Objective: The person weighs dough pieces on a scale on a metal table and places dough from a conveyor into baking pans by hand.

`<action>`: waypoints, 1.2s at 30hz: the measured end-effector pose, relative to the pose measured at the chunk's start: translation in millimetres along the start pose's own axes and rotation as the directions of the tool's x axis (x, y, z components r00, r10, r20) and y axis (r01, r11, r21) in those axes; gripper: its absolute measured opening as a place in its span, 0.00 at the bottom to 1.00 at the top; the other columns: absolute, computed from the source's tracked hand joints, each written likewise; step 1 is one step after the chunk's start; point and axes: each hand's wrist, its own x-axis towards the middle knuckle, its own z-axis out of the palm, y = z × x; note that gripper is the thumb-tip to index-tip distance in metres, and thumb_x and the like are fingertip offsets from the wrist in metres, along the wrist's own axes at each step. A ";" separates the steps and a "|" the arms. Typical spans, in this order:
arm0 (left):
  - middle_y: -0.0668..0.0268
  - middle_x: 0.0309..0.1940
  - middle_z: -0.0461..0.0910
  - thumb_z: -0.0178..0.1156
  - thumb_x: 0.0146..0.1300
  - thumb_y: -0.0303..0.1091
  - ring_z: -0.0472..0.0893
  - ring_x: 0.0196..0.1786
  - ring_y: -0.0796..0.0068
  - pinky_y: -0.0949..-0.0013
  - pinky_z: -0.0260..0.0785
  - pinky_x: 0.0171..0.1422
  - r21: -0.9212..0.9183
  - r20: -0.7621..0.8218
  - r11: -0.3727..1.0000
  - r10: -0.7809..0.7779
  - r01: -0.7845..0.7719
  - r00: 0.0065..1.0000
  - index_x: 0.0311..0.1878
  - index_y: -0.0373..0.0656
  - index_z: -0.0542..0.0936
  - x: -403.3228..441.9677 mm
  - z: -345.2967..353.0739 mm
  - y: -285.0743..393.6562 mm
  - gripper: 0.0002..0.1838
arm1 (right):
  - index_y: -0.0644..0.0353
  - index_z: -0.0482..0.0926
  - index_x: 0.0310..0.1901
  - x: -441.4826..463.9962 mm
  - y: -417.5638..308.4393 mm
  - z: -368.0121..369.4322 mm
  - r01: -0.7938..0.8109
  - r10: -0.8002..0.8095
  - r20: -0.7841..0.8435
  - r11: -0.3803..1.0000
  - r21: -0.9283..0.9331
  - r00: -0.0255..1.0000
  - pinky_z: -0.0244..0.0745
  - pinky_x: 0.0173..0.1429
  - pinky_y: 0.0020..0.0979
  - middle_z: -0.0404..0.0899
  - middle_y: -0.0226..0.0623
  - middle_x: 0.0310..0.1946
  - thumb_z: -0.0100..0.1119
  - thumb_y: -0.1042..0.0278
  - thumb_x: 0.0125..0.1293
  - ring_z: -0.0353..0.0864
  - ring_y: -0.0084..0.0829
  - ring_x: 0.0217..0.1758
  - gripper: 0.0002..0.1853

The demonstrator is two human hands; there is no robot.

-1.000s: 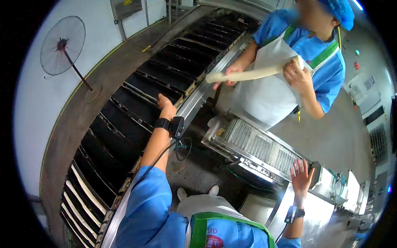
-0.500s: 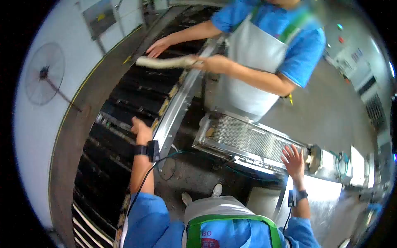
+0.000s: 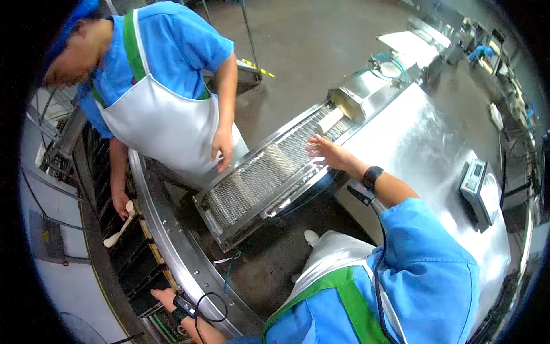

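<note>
My right hand (image 3: 329,153) is open with fingers spread, above the edge of the metal mesh conveyor (image 3: 243,183). Just beyond its fingertips lies a pale, dough-like roll (image 3: 330,120) on the mesh, near the metal housing. My left hand (image 3: 164,297) is low at the edge of the dark slatted conveyor (image 3: 129,266), its fingers stretched out and nothing visible in them. Farther up that conveyor, a co-worker's hand (image 3: 121,205) holds one end of a long pale strip (image 3: 119,226), seemingly dough. The co-worker's other hand (image 3: 223,149) hangs by the mesh conveyor.
A curved steel rail (image 3: 172,241) borders the slatted conveyor. On my right is a steel table (image 3: 412,143) with a scale (image 3: 480,192) on it. The co-worker's apron (image 3: 166,126) is close to the mesh conveyor's far side. Cables hang from both my wrists.
My view has turned right, toward the mesh conveyor. The co-worker has lowered the pale strip onto the slatted conveyor and let go with one hand. My right hand is now near the roll.
</note>
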 end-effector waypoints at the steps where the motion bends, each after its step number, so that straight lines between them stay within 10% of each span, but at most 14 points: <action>1: 0.54 0.48 0.64 0.44 0.53 0.47 0.65 0.47 0.58 0.60 0.56 0.49 0.038 -0.002 0.999 0.015 -0.015 1.000 0.50 0.41 0.64 2.1 -2.0 -2.1 0.25 | 0.58 0.55 0.56 -3.3 -3.0 -1.7 -0.013 0.012 -0.034 0.999 -0.034 0.999 0.62 0.52 0.36 0.62 0.37 0.49 0.44 0.41 0.56 0.62 0.31 0.50 0.33; 4: 0.53 0.51 0.61 0.43 0.55 0.44 0.63 0.50 0.57 0.59 0.54 0.52 0.254 0.023 0.956 0.144 -0.145 0.989 0.53 0.40 0.62 12.2 -5.4 -10.5 0.24 | 0.59 0.56 0.55 -11.5 -6.2 -31.5 -0.050 0.027 -0.130 0.983 -0.177 0.991 0.62 0.51 0.35 0.62 0.36 0.48 0.45 0.41 0.55 0.64 0.31 0.48 0.34; 8: 0.52 0.55 0.58 0.42 0.57 0.39 0.61 0.55 0.56 0.57 0.52 0.56 0.808 0.200 0.422 0.459 -0.410 0.866 0.56 0.40 0.59 14.8 -18.8 -22.1 0.24 | 0.57 0.65 0.46 21.6 -8.7 -109.2 -0.066 -0.024 -0.203 0.904 -0.422 0.979 0.66 0.40 0.33 0.69 0.32 0.38 0.51 0.56 0.55 0.68 0.28 0.38 0.20; 10: 0.51 0.57 0.56 0.41 0.59 0.37 0.60 0.57 0.56 0.56 0.51 0.58 0.827 0.201 0.404 0.435 -0.390 0.877 0.58 0.39 0.57 15.3 -13.8 -26.3 0.24 | 0.57 0.67 0.45 29.8 -17.2 -137.8 -0.007 -0.169 -0.249 0.815 -0.579 0.954 0.67 0.33 0.27 0.69 0.30 0.34 0.51 0.61 0.54 0.68 0.22 0.35 0.17; 12: 0.51 0.58 0.55 0.41 0.57 0.43 0.60 0.58 0.56 0.58 0.51 0.59 0.659 -0.049 0.747 0.160 -0.088 0.986 0.59 0.40 0.57 30.3 -1.1 -33.2 0.27 | 0.61 0.66 0.47 72.7 -0.3 -208.5 -0.031 -0.635 -0.054 0.048 -0.998 0.770 0.67 0.45 0.35 0.70 0.40 0.36 0.54 0.71 0.46 0.70 0.38 0.41 0.22; 14: 0.53 0.58 0.55 0.42 0.51 0.63 0.61 0.57 0.57 0.63 0.53 0.58 -0.207 -0.319 0.795 -0.606 0.570 0.729 0.58 0.40 0.58 56.5 15.1 -33.4 0.40 | 0.61 0.63 0.47 70.9 -24.5 -192.3 0.012 -0.577 -0.031 0.070 -0.997 0.816 0.63 0.50 0.39 0.64 0.49 0.44 0.54 0.76 0.41 0.65 0.48 0.46 0.26; 20: 0.54 0.59 0.54 0.45 0.53 0.57 0.59 0.59 0.58 0.59 0.52 0.59 -0.138 -0.195 0.956 -0.283 0.259 0.939 0.60 0.37 0.54 8.8 -1.2 -21.6 0.39 | 0.58 0.65 0.46 99.4 -39.9 -195.1 0.029 -0.381 0.184 -0.378 -0.925 0.906 0.61 0.52 0.38 0.62 0.45 0.47 0.64 0.75 0.35 0.62 0.47 0.49 0.30; 23: 0.54 0.45 0.69 0.48 0.51 0.56 0.69 0.45 0.60 0.64 0.62 0.48 0.106 -0.204 0.994 0.025 -0.003 0.979 0.49 0.33 0.65 3.5 -1.0 -42.0 0.34 | 0.55 0.67 0.43 104.0 -49.5 -191.8 -0.118 -0.280 0.018 -0.461 -0.879 0.960 0.63 0.50 0.43 0.62 0.44 0.47 0.62 0.69 0.38 0.60 0.45 0.51 0.26; 27: 0.45 0.46 0.64 0.47 0.53 0.28 0.62 0.53 0.51 0.53 0.54 0.54 0.851 0.187 0.335 0.529 -0.405 0.828 0.56 0.34 0.55 -34.2 -10.5 -36.7 0.26 | 0.52 0.69 0.41 123.9 -55.4 -216.2 -0.201 -0.294 -0.010 -0.627 -0.752 0.956 0.62 0.48 0.47 0.64 0.38 0.47 0.55 0.63 0.46 0.60 0.43 0.52 0.18; 28: 0.48 0.48 0.63 0.49 0.54 0.34 0.60 0.55 0.53 0.54 0.51 0.57 0.829 0.190 0.368 0.523 -0.421 0.831 0.58 0.37 0.54 -11.9 -18.9 -57.4 0.29 | 0.53 0.69 0.40 132.5 -53.8 -228.4 -0.244 -0.315 -0.040 -0.643 -0.726 0.948 0.60 0.50 0.46 0.65 0.37 0.46 0.52 0.60 0.48 0.61 0.43 0.52 0.16; 29: 0.50 0.50 0.62 0.50 0.53 0.39 0.59 0.56 0.53 0.54 0.51 0.57 0.458 -0.273 0.887 0.198 -0.053 0.942 0.58 0.39 0.54 -15.2 -7.7 -30.1 0.30 | 0.54 0.70 0.40 127.6 -51.6 -225.3 -0.182 -0.314 0.072 -0.705 -0.686 0.947 0.59 0.50 0.48 0.68 0.36 0.44 0.49 0.64 0.48 0.62 0.42 0.51 0.15; 30: 0.52 0.52 0.61 0.51 0.52 0.45 0.59 0.56 0.54 0.55 0.51 0.58 -0.191 -0.453 0.946 -0.322 0.262 0.831 0.58 0.40 0.55 -25.4 10.5 -1.9 0.32 | 0.54 0.70 0.40 117.8 -54.1 -208.4 -0.167 -0.294 0.078 -0.720 -0.674 0.953 0.59 0.50 0.48 0.68 0.36 0.44 0.49 0.64 0.48 0.62 0.42 0.51 0.15; 34: 0.55 0.55 0.59 0.51 0.49 0.54 0.60 0.57 0.55 0.58 0.53 0.58 -0.152 -0.521 0.939 -0.342 0.310 0.782 0.56 0.39 0.58 -24.6 2.0 0.4 0.35 | 0.58 0.72 0.34 88.8 -89.2 -128.5 0.065 -0.066 0.165 -0.728 -0.683 0.984 0.64 0.47 0.45 0.72 0.41 0.37 0.51 0.66 0.45 0.68 0.44 0.44 0.11; 36: 0.55 0.57 0.57 0.51 0.48 0.55 0.59 0.58 0.58 0.61 0.55 0.57 -0.141 -0.495 0.953 -0.303 0.269 0.815 0.54 0.39 0.60 -22.3 -4.1 -11.2 0.35 | 0.59 0.72 0.31 93.8 -99.1 -120.9 0.172 -0.051 0.226 -0.496 -0.851 0.973 0.64 0.42 0.41 0.73 0.43 0.32 0.62 0.63 0.33 0.70 0.46 0.38 0.20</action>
